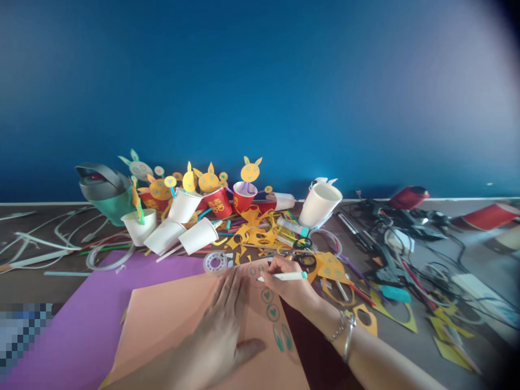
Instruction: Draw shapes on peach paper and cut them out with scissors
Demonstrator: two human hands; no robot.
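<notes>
My left hand [227, 319] lies flat on a sheet of orange paper [162, 319], its fingers stretched toward the far edge. A white marker with a green end [290, 276] is pinched in my right hand [290, 281], and its tip meets the paper near the top right. Under the tip is a drawn round face [254, 269] with oval eyes. Below it run two circles with green hearts [273, 312] and a pair of ear shapes [282, 337]. Purple paper [77, 319] lies under and left of the orange sheet. My right wrist wears bracelets.
A tape roll [215, 262] sits at the sheet's far edge. Behind it stand paper cups [184, 206] with rabbit figures [249, 170]. Scissors [304, 254], yellow paper scraps [252, 235] and a glue stick [292, 226] crowd the middle. Cables and a glue gun [384, 276] fill the right.
</notes>
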